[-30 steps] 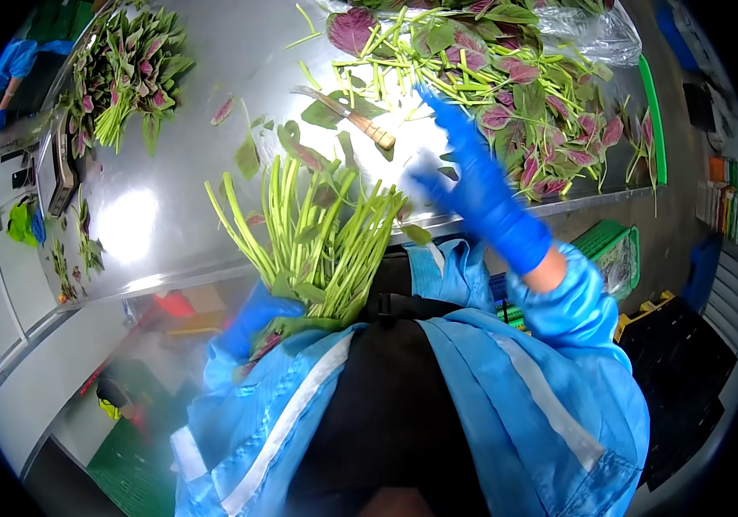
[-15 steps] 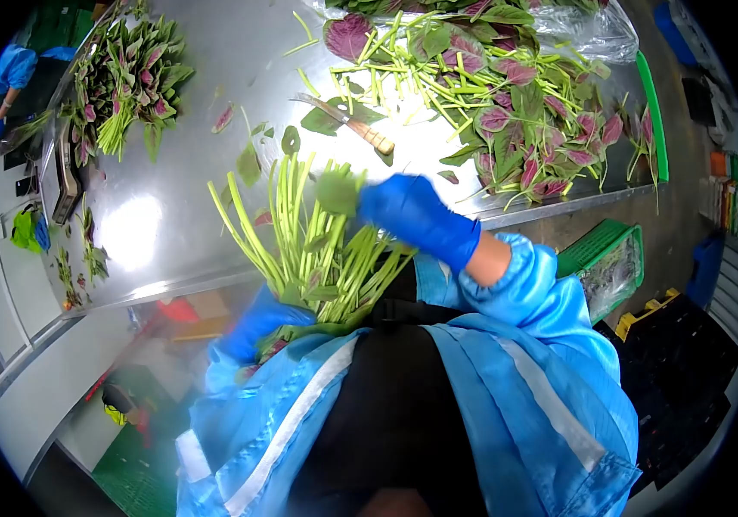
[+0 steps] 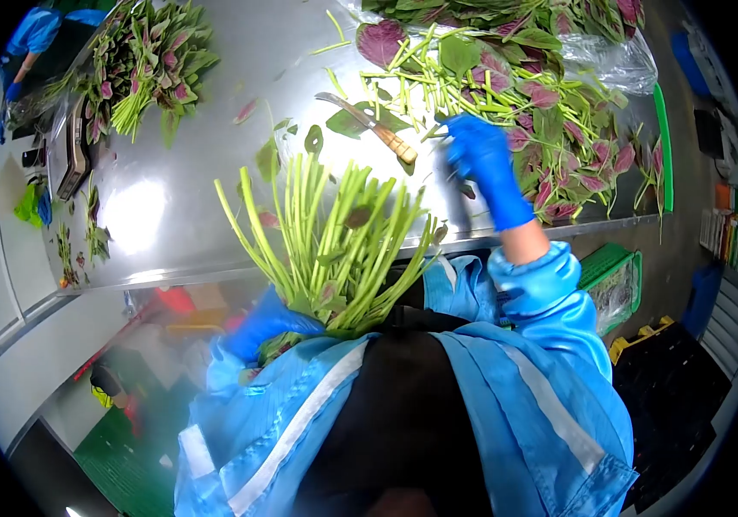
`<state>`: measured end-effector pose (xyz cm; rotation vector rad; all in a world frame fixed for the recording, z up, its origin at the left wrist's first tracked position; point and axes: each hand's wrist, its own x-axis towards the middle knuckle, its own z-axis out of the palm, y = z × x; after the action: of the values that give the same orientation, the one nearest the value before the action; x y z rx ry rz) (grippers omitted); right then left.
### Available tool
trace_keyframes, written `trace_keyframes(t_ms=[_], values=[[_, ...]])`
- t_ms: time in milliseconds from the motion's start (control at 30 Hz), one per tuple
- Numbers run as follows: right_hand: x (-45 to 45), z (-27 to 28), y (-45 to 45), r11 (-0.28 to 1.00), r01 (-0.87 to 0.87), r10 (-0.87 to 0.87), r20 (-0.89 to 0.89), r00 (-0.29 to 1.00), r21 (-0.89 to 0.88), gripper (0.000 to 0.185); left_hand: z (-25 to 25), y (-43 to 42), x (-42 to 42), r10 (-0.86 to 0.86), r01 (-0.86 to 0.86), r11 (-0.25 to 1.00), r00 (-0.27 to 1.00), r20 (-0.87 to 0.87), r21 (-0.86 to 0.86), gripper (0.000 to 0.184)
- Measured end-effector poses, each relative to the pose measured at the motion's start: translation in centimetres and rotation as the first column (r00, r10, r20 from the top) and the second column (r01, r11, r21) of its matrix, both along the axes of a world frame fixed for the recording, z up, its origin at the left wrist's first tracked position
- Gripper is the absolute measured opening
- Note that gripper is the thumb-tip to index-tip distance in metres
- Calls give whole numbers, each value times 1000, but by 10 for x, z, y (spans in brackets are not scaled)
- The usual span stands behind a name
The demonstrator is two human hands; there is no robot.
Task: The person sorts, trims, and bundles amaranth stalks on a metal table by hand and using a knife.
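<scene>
My left hand (image 3: 270, 326), in a blue glove, is closed around the leafy end of a bunch of red-and-green amaranth (image 3: 334, 246), holding it against my front. Its pale green stems fan upward, with a few loose leaves caught among them. My right hand (image 3: 485, 164), also gloved in blue, hovers over the table beside the pile of cut stems and leaves (image 3: 550, 129). Motion smears its fingers, so whether anything is between them cannot be made out. To its left lies a curved knife (image 3: 378, 129) with a wooden handle, resting partly on a green leaf.
Another amaranth bunch (image 3: 158, 73) lies at the metal table's (image 3: 171, 172) far left. Clear plastic (image 3: 614, 60) and a green edge strip (image 3: 663, 146) are at the right. A green crate (image 3: 614, 284) stands below. A person in blue sleeves (image 3: 33, 39) works at upper left.
My right hand has moved right and up, from above the stems to the pile's edge; the leaf seen at its fingers is no longer visible there. My left hand keeps its hold.
</scene>
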<state>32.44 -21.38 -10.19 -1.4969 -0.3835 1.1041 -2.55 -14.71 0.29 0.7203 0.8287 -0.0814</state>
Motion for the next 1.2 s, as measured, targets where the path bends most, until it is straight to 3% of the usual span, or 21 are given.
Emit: trace_keyframes(t_ms=[33,133,167,200,267,333,367,467,600,667,700,767,833,867,900,933,967,1000,1067,1133,1200], values=[[19,-1,5,983,157,-158,1,987,-94,10,1,0,3,-16,16,1000,1000,5,11,97],[7,-21,32,992,-100,87,156,984,72,33,6,2,13,-121,120,992,992,33,46,95],[-7,-36,41,960,-269,266,39,963,73,49,8,7,20,-195,192,979,979,53,64,93],[-13,17,45,733,-680,680,-52,731,14,57,12,12,28,-273,268,960,959,71,81,92],[-39,24,39,549,-701,822,-448,353,455,51,17,17,41,-341,330,938,933,116,101,83],[-50,36,31,343,-624,939,-284,196,703,51,13,19,35,-273,265,961,952,138,76,73],[-48,31,34,182,-786,983,-107,147,590,49,12,25,29,-264,272,960,959,104,-69,89],[-47,36,25,353,-813,935,-210,286,464,35,-5,18,11,-151,147,981,988,26,124,90],[-8,66,32,551,-804,831,-59,554,223,17,-8,18,17,-147,144,989,983,107,40,87],[-8,46,27,711,-521,578,30,816,471,14,1,17,22,-136,136,991,988,72,12,85],[7,28,34,669,-578,436,382,815,468,16,5,18,25,-136,136,991,989,55,-3,85],[51,31,48,775,-461,423,186,887,433,29,8,18,27,-129,129,992,991,41,12,84],[58,42,47,851,-520,507,362,782,-70,48,10,16,26,-147,146,989,989,21,36,83],[47,46,47,815,-358,541,819,191,-455,53,9,18,28,-174,173,983,985,13,59,82],[43,54,52,844,-165,436,832,-341,-510,50,10,20,29,-207,206,976,978,1,72,82],[35,67,57,876,-408,218,965,-143,-258,53,8,22,31,-256,255,964,967,9,70,85],[15,85,60,796,-566,417,872,256,-214,55,5,24,34,-297,295,953,955,17,75,88],[-7,113,63,649,-743,611,694,380,-164,55,4,25,34,-340,338,938,940,18,74,91],[-47,96,59,580,-810,364,917,161,-88,65,4,26,34,-366,367,928,930,-25,71,90],[-54,96,66,405,-806,708,706,-21,-431,69,5,27,37,-386,388,919,922,-45,68,90],[-43,107,72,440,-742,801,594,71,-506,73,10,26,39,-377,379,923,925,-50,64,90]])
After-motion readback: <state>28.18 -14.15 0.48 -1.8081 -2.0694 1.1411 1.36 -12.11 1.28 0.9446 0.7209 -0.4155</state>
